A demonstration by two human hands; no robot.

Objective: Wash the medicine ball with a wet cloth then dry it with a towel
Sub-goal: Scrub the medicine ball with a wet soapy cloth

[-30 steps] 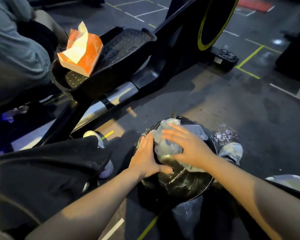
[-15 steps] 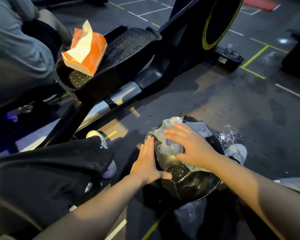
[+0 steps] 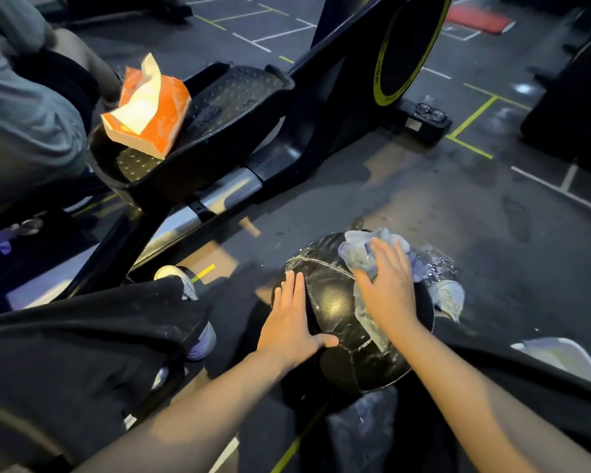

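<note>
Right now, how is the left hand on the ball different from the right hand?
The left hand lies bare on the near-left side of the medicine ball, thumb spread; the right hand presses a wet cloth on the far-right side. The left hand touches the ball directly; the right hand has the cloth between. Both have nearly straight fingers.

Black wet medicine ball (image 3: pixel 335 302), pale cloth (image 3: pixel 362 254) seemingly atop.
</note>
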